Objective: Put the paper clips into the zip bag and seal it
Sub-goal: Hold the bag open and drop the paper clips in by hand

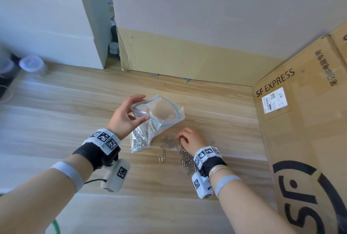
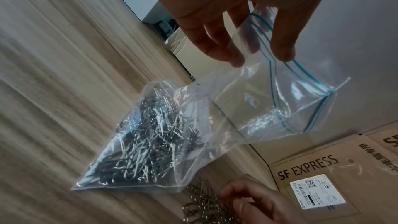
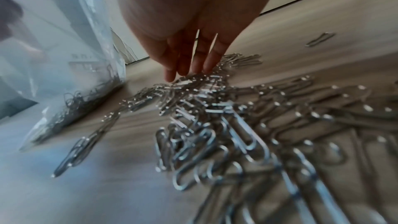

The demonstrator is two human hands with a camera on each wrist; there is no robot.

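l hand point(image 1: 125, 116) pinches bag point(image 1: 161, 115) rim (raised), r hand point(image 1: 191, 138) on clips point(image 1: 180, 151)

Zip bag point(image 1: 159, 119) is clear plastic w/ a blue-green zip strip, mouth wide open and tilted up, unsealed. I hold it by the rim, pinched between thumb and fingers point(image 2: 282, 47) of my left hand point(image 1: 124, 115); its bottom corner rests on the worktop point(image 1: 56, 121), sagging under a heap of silver paper clips already inside point(image 2: 146, 144). More paper clips point(image 1: 176, 151) lie loose on the worktop just right of the bag, a tangled silver pile w/ a few strays apart from it. Fingertips point(image 3: 183, 67) of my right hand point(image 1: 191, 138) touch the pile's far end.
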